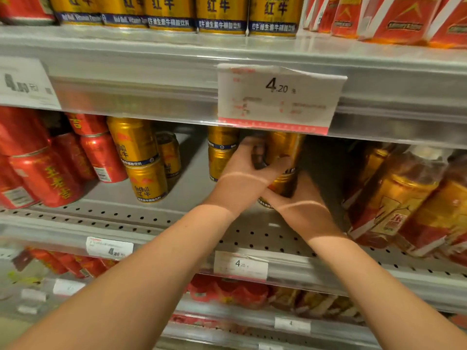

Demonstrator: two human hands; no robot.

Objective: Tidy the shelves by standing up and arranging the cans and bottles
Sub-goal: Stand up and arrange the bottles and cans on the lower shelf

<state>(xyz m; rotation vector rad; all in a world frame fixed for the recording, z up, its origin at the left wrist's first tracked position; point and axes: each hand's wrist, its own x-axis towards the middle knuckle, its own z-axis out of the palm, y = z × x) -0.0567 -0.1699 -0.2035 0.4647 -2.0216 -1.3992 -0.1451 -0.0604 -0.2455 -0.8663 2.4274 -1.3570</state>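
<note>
On middle shelf [252, 233]: left hand [242, 173], right hand [300, 205] grip one gold can [285, 145].

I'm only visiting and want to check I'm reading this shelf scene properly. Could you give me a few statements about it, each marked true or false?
1. The left hand and the right hand both hold gold Red Bull cans on the middle shelf. True.
2. The large price tag reads 4.20. True.
3. Red cans stand to the right of the hands. False: the red cans are at the far left, and wrapped bottles are on the right.
4. The top shelf holds no gold cans. False: a row of gold cans stands on the top shelf.
</note>
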